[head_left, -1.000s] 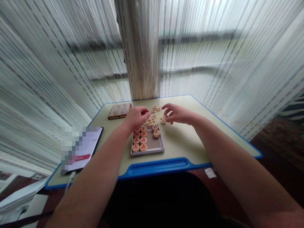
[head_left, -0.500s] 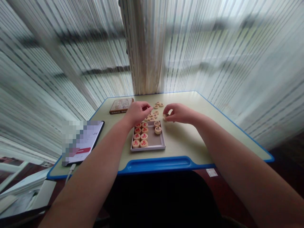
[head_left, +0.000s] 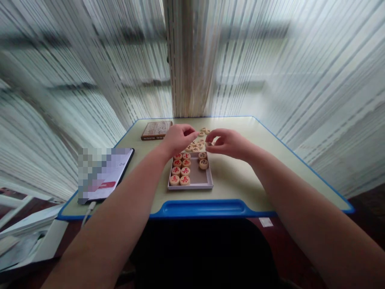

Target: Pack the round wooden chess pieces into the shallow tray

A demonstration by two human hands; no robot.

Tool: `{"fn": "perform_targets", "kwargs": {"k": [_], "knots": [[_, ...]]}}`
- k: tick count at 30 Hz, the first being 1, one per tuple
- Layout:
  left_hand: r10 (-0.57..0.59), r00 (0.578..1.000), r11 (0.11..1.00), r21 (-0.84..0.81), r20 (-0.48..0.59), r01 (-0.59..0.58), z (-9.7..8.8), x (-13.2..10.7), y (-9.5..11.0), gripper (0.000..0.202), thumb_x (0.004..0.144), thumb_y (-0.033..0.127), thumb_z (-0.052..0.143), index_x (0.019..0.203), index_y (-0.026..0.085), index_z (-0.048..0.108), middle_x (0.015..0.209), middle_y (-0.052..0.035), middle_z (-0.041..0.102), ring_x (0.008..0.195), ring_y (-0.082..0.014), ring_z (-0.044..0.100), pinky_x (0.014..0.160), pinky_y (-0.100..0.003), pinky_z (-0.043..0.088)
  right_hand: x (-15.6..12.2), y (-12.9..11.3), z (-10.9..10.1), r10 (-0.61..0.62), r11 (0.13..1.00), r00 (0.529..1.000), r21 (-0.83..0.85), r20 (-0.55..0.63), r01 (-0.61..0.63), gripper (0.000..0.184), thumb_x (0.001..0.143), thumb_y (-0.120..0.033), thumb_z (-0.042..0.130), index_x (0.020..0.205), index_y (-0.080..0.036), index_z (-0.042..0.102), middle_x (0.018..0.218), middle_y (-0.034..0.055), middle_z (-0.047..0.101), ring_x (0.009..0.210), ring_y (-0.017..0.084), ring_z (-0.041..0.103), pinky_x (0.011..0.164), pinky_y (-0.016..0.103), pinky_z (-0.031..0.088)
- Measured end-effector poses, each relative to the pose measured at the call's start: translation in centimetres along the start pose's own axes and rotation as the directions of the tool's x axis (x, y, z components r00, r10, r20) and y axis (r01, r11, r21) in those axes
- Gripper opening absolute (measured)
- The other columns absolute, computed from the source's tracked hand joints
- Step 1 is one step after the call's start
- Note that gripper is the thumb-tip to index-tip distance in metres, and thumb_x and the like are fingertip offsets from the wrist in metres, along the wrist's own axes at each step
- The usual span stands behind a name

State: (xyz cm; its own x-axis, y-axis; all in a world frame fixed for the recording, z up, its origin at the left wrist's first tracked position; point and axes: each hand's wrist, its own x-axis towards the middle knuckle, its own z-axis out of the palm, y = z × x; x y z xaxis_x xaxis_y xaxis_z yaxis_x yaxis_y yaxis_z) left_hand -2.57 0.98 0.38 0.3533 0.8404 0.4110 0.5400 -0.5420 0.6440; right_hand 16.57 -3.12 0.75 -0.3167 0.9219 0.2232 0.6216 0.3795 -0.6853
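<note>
My right hand [head_left: 227, 142] is narrowed around a round game piece [head_left: 210, 143], thumb on its near side and fingers curled over the far side. The piece is at the right of the loose pieces [head_left: 195, 149], just beyond the far right corner of the open tray [head_left: 197, 186]. My left hand [head_left: 179, 138] hangs over the tray's far left corner, fingers bent and the thumb close to them; I cannot tell whether anything sits between them. The loose pieces lie between my two hands, past the tray's far wall, and a small cluster [head_left: 202, 134] of similar ones lies farther off.

In the tray, red-marked pieces [head_left: 185, 171] stand in two columns along the left side, the farthest partly covered by my left hand. Two dark-marked pieces [head_left: 203, 164] sit one behind the other at the far right, and the near right part of the tray floor is bare.

A flat brown box [head_left: 156, 129] lies at the far left of the worktop [head_left: 240, 180]. Nearer, on the left, is a tablet [head_left: 110, 172] with a white cable [head_left: 91, 207] at its near end. A blue trough [head_left: 204, 207] runs along the near edge.
</note>
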Motion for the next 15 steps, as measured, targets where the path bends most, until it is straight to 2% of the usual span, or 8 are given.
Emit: {"fn": "perform_targets", "kwargs": {"k": [2, 4, 6, 9, 12, 15], "knots": [[-0.040, 0.998, 0.986, -0.159, 0.043, 0.046, 0.0, 0.0, 0.2, 0.032, 0.075, 0.041, 0.058, 0.077, 0.011, 0.069, 0.070, -0.0052, 0.068, 0.061, -0.0109, 0.054, 0.057, -0.024, 0.040, 0.0, -0.1, 0.2, -0.031, 0.988, 1.000, 0.152, -0.002, 0.031, 0.021, 0.068, -0.027, 0.068, 0.084, -0.016, 0.062, 0.079, 0.0020, 0.063, 0.061, 0.010, 0.056, 0.056, 0.025, 0.045], [-0.075, 0.989, 0.945, -0.306, 0.131, 0.112, -0.1, 0.0, 0.4, 0.032, 0.074, 0.040, 0.060, 0.080, 0.010, 0.069, 0.076, -0.0074, 0.069, 0.062, -0.0108, 0.055, 0.055, -0.023, 0.042, 0.1, 0.0, 0.5, -0.042, 0.958, 0.999, 0.282, -0.004, 0.041, 0.026, 0.066, -0.025, 0.069, 0.088, -0.016, 0.058, 0.084, 0.0025, 0.062, 0.062, 0.009, 0.056, 0.055, 0.024, 0.046], [-0.097, 0.971, 0.904, -0.389, 0.219, 0.178, -0.2, -0.1, 0.6, 0.030, 0.072, 0.038, 0.064, 0.082, 0.009, 0.068, 0.079, -0.0091, 0.070, 0.062, -0.0112, 0.057, 0.054, -0.023, 0.043, 0.2, 0.3, 0.7, -0.040, 0.928, 0.999, 0.369, -0.019, 0.044, 0.031, 0.064, -0.022, 0.070, 0.090, -0.017, 0.054, 0.086, 0.0022, 0.061, 0.063, 0.009, 0.057, 0.053, 0.023, 0.047], [-0.108, 0.956, 0.876, -0.428, 0.273, 0.221, -0.4, -0.3, 1.0, 0.028, 0.070, 0.034, 0.067, 0.082, 0.008, 0.068, 0.075, -0.0091, 0.069, 0.061, -0.0114, 0.058, 0.053, -0.024, 0.044, 0.5, 0.7, 0.9, -0.044, 0.905, 0.999, 0.422, -0.024, 0.050, 0.033, 0.063, -0.020, 0.072, 0.088, -0.018, 0.050, 0.077, -0.0013, 0.058, 0.062, 0.008, 0.055, 0.051, 0.022, 0.046], [-0.113, 0.956, 0.873, -0.432, 0.270, 0.225, -0.5, -0.4, 1.2, 0.025, 0.068, 0.030, 0.070, 0.083, 0.009, 0.068, 0.071, -0.0071, 0.068, 0.059, -0.0105, 0.057, 0.052, -0.023, 0.043, 0.5, 0.8, 0.9, -0.051, 0.891, 0.999, 0.451, -0.011, 0.051, 0.031, 0.065, -0.018, 0.071, 0.086, -0.019, 0.049, 0.066, -0.0049, 0.054, 0.058, 0.008, 0.053, 0.049, 0.021, 0.044], [-0.113, 0.955, 0.876, -0.425, 0.274, 0.226, -0.4, -0.4, 1.2, 0.025, 0.068, 0.026, 0.070, 0.086, 0.010, 0.068, 0.072, -0.0063, 0.068, 0.061, -0.0105, 0.058, 0.053, -0.023, 0.043, 0.4, 0.7, 0.8, -0.054, 0.875, 0.998, 0.480, -0.021, 0.057, 0.030, 0.066, -0.019, 0.071, 0.086, -0.019, 0.049, 0.066, -0.0049, 0.054, 0.057, 0.007, 0.052, 0.049, 0.021, 0.044]]}}
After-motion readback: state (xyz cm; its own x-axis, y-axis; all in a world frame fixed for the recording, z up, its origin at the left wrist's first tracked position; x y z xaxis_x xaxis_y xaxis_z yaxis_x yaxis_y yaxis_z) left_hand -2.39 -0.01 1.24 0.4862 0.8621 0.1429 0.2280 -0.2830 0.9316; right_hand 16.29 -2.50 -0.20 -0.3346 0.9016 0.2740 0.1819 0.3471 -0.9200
